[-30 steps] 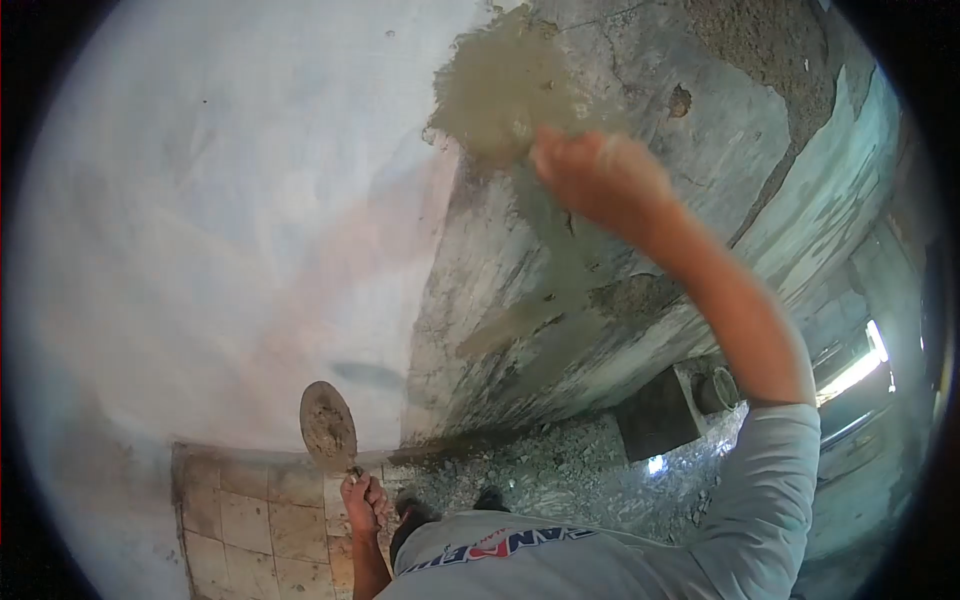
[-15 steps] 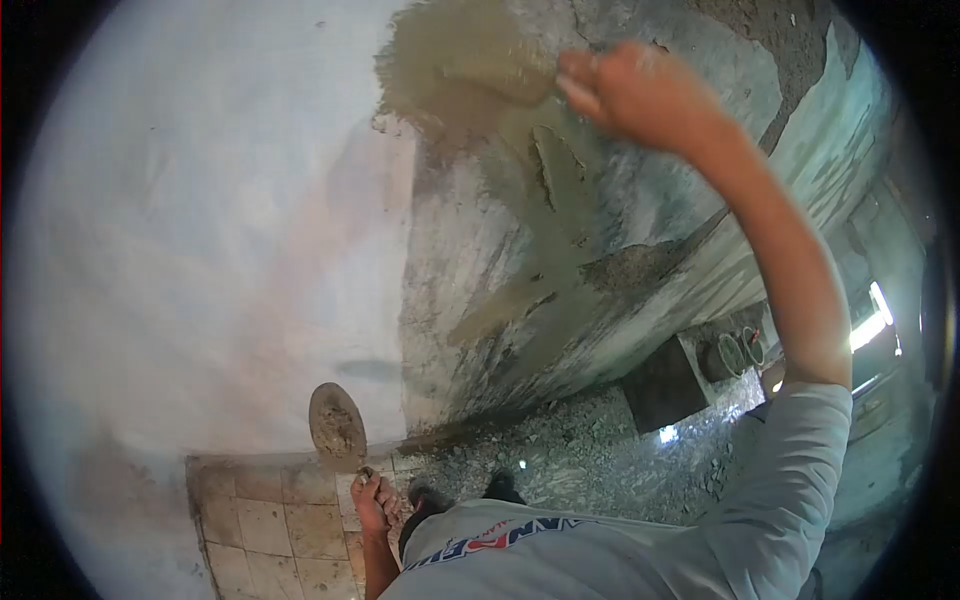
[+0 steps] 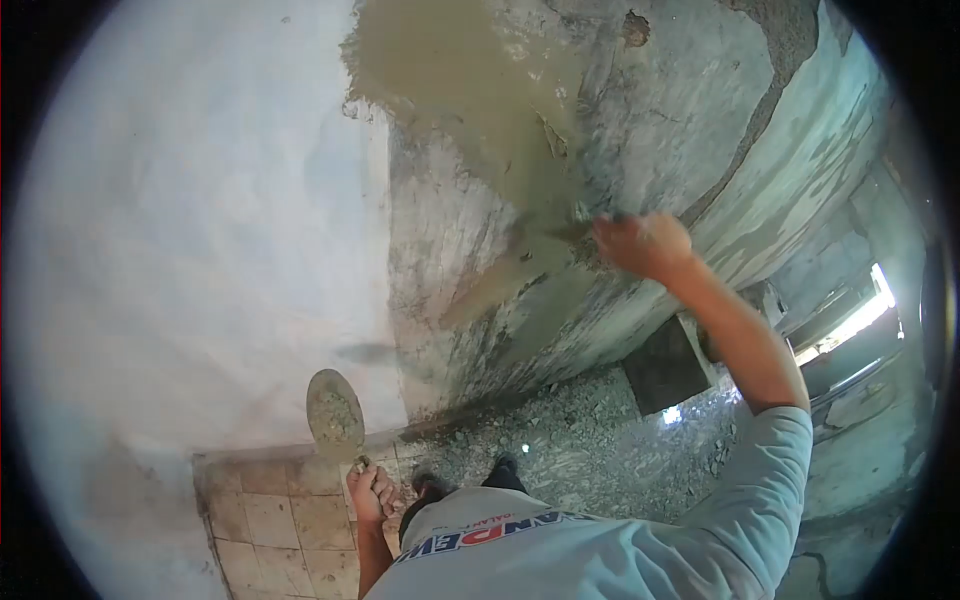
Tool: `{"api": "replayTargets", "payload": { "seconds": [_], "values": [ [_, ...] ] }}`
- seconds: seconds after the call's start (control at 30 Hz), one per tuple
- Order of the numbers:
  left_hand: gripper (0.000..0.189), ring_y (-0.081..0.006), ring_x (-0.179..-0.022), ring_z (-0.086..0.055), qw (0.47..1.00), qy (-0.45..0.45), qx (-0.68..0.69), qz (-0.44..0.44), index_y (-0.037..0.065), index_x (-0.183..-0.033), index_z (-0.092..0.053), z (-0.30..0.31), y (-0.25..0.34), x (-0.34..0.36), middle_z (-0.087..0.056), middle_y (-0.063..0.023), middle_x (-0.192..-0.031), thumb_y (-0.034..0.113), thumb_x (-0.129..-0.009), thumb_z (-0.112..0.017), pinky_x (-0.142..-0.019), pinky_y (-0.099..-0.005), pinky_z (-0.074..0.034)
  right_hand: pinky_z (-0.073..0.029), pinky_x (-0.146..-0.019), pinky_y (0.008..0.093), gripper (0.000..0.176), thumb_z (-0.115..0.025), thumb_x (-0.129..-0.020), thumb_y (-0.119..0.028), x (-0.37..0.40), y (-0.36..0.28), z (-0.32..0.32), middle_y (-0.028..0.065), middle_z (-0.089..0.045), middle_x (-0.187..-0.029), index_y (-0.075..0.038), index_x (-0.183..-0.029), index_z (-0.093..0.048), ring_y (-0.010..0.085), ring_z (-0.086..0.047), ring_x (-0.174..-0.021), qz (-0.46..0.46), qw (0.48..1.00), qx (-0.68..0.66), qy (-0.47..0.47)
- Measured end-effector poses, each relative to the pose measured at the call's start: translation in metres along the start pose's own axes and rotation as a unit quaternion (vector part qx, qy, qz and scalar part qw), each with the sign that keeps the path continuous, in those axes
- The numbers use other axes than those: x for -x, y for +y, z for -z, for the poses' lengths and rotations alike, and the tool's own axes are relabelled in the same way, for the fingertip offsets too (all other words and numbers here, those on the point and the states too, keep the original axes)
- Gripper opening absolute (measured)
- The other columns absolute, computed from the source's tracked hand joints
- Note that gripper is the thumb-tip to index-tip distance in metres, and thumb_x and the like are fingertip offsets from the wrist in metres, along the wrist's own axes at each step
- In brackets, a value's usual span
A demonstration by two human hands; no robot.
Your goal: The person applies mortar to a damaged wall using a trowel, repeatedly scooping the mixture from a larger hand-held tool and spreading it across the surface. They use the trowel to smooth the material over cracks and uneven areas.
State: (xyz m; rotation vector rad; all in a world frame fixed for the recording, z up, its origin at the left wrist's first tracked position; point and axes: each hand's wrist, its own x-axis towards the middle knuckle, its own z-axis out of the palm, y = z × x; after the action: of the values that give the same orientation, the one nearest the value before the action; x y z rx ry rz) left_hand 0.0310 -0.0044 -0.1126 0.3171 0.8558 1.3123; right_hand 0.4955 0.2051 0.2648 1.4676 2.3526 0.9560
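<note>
My left hand [image 3: 371, 492] is closed round the handle of a trowel [image 3: 335, 412]. Its oval blade points up and away, with some grey mortar lying on it. My right hand [image 3: 645, 245] is closed on a second trowel [image 3: 572, 230] pressed close to the wall, its blade thin and smeared by motion. Wet mortar [image 3: 440, 70] covers the upper middle of the wall and runs down in a band towards the right hand. Rough grey wall [image 3: 660, 110] surrounds this band on the right.
Smooth whitish wall [image 3: 200, 220] fills the left side. Rubble [image 3: 590, 430] lies along the wall's foot, beside floor tiles [image 3: 270, 515]. A dark box-like block [image 3: 665, 370] stands at the right, and my feet [image 3: 508, 467] are near the rubble.
My right hand has swept down the wall from the upper mortar patch to its lower band. Mortar there looks more spread and smoother. The left hand with its trowel has barely moved.
</note>
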Motion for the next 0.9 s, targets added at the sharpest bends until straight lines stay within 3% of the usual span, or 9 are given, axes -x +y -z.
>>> {"api": "replayTargets", "payload": {
  "seconds": [0.1,0.17,0.23,0.33,0.43,0.5,0.67,0.77,0.9],
  "values": [
    [0.023,-0.0078,-0.038,-0.031,1.0,0.005,-0.013,0.015,0.016,-0.082,-0.041,-0.011,0.001,0.005,-0.035,0.0037,-0.057,0.015,-0.099,-0.056,-0.032,-0.0274,-0.028,-0.054,-0.046,0.0414,0.024,-0.056,-0.101,-0.034,-0.032,0.016,0.066,0.0089,-0.069,-0.072,-0.019,-0.115,-0.068,0.0305,-0.069,-0.056,0.063,0.972,0.1,0.203],
    [0.026,-0.008,-0.038,-0.03,0.999,0.039,-0.025,0.02,0.016,-0.08,-0.041,-0.017,-0.002,0.004,-0.035,0.0038,-0.056,0.016,-0.099,-0.058,-0.032,-0.0272,-0.027,-0.054,-0.046,0.0403,0.023,-0.058,-0.1,-0.031,-0.058,0.013,0.125,0.0069,-0.067,-0.07,-0.015,-0.113,-0.068,0.027,-0.07,-0.056,-0.014,0.971,0.055,0.23],
    [0.026,-0.0082,-0.038,-0.03,1.0,0.013,-0.009,0.02,0.016,-0.08,-0.042,-0.025,-0.003,0.005,-0.036,0.0036,-0.056,0.017,-0.099,-0.059,-0.032,-0.0273,-0.026,-0.053,-0.046,0.0474,0.022,-0.057,-0.101,-0.034,-0.081,0.021,0.151,0.0144,-0.069,-0.074,-0.016,-0.107,-0.067,0.035,-0.069,-0.064,0.037,0.939,0.062,0.337],
    [0.024,-0.0086,-0.038,-0.03,1.0,-0.009,-0.002,0.017,0.016,-0.082,-0.043,-0.023,-0.016,0.004,-0.036,0.0034,-0.056,0.017,-0.098,-0.061,-0.032,-0.0274,-0.026,-0.056,-0.075,0.0521,0.044,-0.051,-0.101,-0.039,-0.088,0.01,0.181,0.0225,-0.071,-0.083,-0.001,-0.088,-0.07,0.0432,-0.07,-0.083,-0.104,0.987,-0.018,0.119],
    [0.021,-0.0087,-0.038,-0.031,0.999,-0.006,-0.013,0.03,0.016,-0.084,-0.045,-0.022,-0.013,0.005,-0.037,0.0031,-0.056,0.017,-0.098,-0.06,-0.032,-0.0273,-0.026,-0.053,-0.045,0.0467,0.022,-0.058,-0.101,-0.034,-0.09,0.008,0.094,0.0141,-0.068,-0.07,-0.013,-0.104,-0.065,0.0344,-0.069,-0.061,-0.051,0.976,0.007,0.213],
    [0.017,-0.0087,-0.037,-0.031,1.0,-0.008,-0.009,0.017,0.015,-0.087,-0.046,-0.025,-0.012,0.008,-0.038,0.0028,-0.056,0.015,-0.099,-0.058,-0.033,-0.0268,-0.026,-0.053,-0.044,0.0453,0.021,-0.058,-0.1,-0.032,-0.074,-0.008,0.041,0.0127,-0.066,-0.064,-0.012,-0.099,-0.065,0.0345,-0.067,-0.055,-0.022,0.967,-0.004,0.254],
    [0.012,-0.0091,-0.038,-0.032,0.999,0.01,0.015,0.029,0.016,-0.091,-0.05,-0.011,-0.008,0.007,-0.038,0.0028,-0.056,0.014,-0.101,-0.056,-0.032,-0.0268,-0.027,-0.055,-0.046,0.044,0.021,-0.059,-0.099,-0.03,-0.024,-0.034,-0.038,0.0075,-0.064,-0.058,-0.011,-0.104,-0.062,0.033,-0.066,-0.05,-0.025,0.99,-0.064,0.124],
    [0.012,-0.0095,-0.038,-0.034,0.999,0.0,0.032,0.015,0.015,-0.091,-0.05,0.009,-0.01,0.0,-0.041,0.0018,-0.058,0.014,-0.101,-0.056,-0.032,-0.0268,-0.029,-0.055,-0.046,0.0457,0.021,-0.059,-0.098,-0.032,-0.013,-0.013,-0.029,0.0078,-0.063,-0.058,-0.013,-0.106,-0.061,0.0337,-0.066,-0.05,0.062,0.995,0.003,0.076],
    [0.015,-0.0096,-0.039,-0.035,1.0,-0.002,0.013,0.009,0.015,-0.087,-0.05,0.008,-0.005,-0.004,-0.04,0.002,-0.058,0.016,-0.099,-0.058,-0.033,-0.0271,-0.03,-0.056,-0.051,0.0456,0.026,-0.057,-0.1,-0.035,-0.042,0.01,0.076,0.0123,-0.067,-0.066,-0.012,-0.102,-0.068,0.0319,-0.07,-0.06,-0.028,0.991,0.017,0.134]
  ]
}}
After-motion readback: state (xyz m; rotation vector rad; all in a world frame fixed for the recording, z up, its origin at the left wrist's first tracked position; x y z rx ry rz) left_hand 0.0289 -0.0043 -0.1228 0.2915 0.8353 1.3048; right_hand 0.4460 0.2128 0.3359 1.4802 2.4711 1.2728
